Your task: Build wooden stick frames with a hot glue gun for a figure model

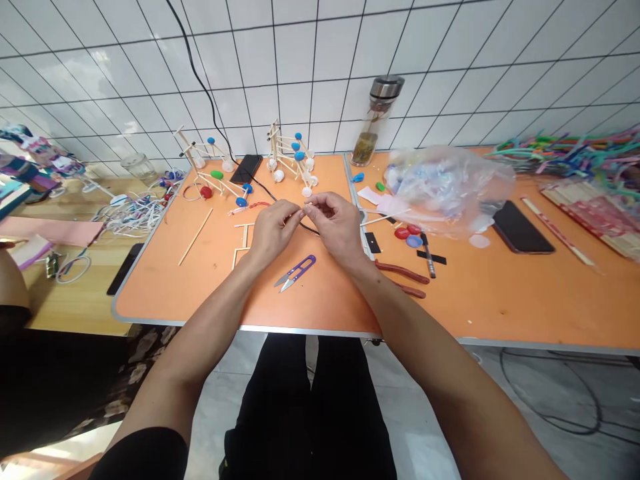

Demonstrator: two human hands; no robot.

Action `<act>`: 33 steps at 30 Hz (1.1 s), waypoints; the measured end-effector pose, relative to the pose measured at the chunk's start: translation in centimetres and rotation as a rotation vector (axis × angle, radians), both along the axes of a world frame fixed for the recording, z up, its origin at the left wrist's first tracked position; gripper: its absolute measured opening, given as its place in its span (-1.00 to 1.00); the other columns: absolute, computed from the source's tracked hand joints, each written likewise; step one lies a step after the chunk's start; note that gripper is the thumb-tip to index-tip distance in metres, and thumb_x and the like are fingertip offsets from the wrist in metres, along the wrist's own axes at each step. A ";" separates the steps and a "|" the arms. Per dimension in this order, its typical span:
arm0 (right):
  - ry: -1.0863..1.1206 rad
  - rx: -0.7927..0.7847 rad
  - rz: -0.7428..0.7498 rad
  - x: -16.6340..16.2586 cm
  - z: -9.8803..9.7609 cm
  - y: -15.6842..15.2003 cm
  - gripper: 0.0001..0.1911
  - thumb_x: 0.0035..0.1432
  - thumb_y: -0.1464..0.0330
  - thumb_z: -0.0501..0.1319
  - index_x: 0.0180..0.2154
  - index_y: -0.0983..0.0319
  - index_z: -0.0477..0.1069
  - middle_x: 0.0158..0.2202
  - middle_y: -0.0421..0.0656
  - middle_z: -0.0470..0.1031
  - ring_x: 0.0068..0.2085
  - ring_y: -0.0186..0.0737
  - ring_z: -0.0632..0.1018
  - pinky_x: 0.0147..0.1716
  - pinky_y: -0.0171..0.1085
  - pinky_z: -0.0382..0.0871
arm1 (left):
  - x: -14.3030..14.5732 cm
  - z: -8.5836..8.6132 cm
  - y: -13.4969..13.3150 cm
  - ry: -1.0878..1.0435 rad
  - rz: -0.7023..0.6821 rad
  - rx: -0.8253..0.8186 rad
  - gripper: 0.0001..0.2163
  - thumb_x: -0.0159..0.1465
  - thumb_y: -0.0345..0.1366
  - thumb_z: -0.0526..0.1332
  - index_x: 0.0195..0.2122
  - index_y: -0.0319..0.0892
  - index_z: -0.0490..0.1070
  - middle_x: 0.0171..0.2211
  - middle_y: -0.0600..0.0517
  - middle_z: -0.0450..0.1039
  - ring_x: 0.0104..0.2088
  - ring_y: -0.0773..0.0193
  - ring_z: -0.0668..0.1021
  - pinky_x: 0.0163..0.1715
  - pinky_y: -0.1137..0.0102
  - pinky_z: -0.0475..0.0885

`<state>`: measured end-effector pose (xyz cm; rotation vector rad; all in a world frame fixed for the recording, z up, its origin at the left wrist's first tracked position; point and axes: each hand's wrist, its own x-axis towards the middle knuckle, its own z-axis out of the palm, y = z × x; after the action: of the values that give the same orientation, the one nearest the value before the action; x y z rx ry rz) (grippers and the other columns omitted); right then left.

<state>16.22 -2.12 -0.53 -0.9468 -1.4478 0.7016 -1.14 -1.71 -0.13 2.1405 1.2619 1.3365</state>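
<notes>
My left hand [274, 230] and my right hand [336, 223] meet fingertip to fingertip above the orange table [200, 287]. Between them they pinch a small thin piece, too small to make out. Purple thread snips [296, 273] lie on the table just below my hands. A small frame of thin wooden sticks [242, 243] lies left of my left hand. A black cable [273, 197] runs under my hands. Behind them stand two stick models with coloured caps, one on the left [217, 175] and one in the middle [293, 160].
Red-handled pliers [405, 277], bottle caps [407, 235], a pen and black tape bits lie to the right. A plastic bag [447, 187], a glass bottle [375, 123], two phones [523, 228] [246, 168] and coloured straws [575, 150] sit farther back. A person's arm shows at the left edge.
</notes>
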 end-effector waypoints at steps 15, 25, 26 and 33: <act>0.100 -0.052 0.079 -0.7 0.0 0.3 -0.88 0.22 0.24 0.39 -0.24 0.13 0.56 -0.29 -0.23 0.66 -0.26 -0.21 0.65 -0.16 -0.20 0.56 | 0.8 -0.7 -0.4 -0.273 -0.077 -0.146 -0.82 0.39 -0.11 0.39 -0.16 -0.10 0.57 -0.29 0.04 0.63 -0.31 0.26 0.61 -0.23 0.38 0.48; 0.076 -0.037 0.027 -1.5 -1.2 0.4 -0.80 0.29 0.16 0.34 -0.14 0.11 0.56 -0.19 -0.19 0.64 -0.21 -0.19 0.63 -0.14 -0.20 0.55 | 1.3 -0.3 -0.6 -0.521 -0.147 -0.371 -0.69 0.33 0.00 0.49 -0.22 -0.12 0.56 -0.50 0.11 0.54 -0.53 0.39 0.48 -0.47 0.47 0.38; 0.048 -0.024 0.014 -1.5 -1.2 0.4 -0.81 0.31 0.15 0.33 -0.15 0.11 0.56 -0.18 -0.18 0.64 -0.19 -0.18 0.63 -0.12 -0.19 0.55 | 1.2 -0.4 -0.5 -0.523 -0.153 -0.367 -0.68 0.34 0.03 0.49 -0.22 -0.12 0.56 -0.52 0.13 0.52 -0.54 0.39 0.46 -0.48 0.47 0.37; -0.150 -0.058 0.105 1.2 1.0 -0.3 -0.92 0.32 0.37 0.31 -0.22 0.14 0.61 -0.28 -0.21 0.64 -0.26 -0.19 0.58 -0.17 -0.19 0.44 | 0.8 -1.4 0.6 -0.489 -0.126 -0.371 -0.70 0.36 0.04 0.48 -0.19 -0.09 0.60 -0.62 0.17 0.39 -0.61 0.36 0.38 -0.53 0.43 0.26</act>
<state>17.39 -2.41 0.50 -0.9906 -1.6265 0.7659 -0.29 -1.13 -1.58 1.4968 1.0531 1.3379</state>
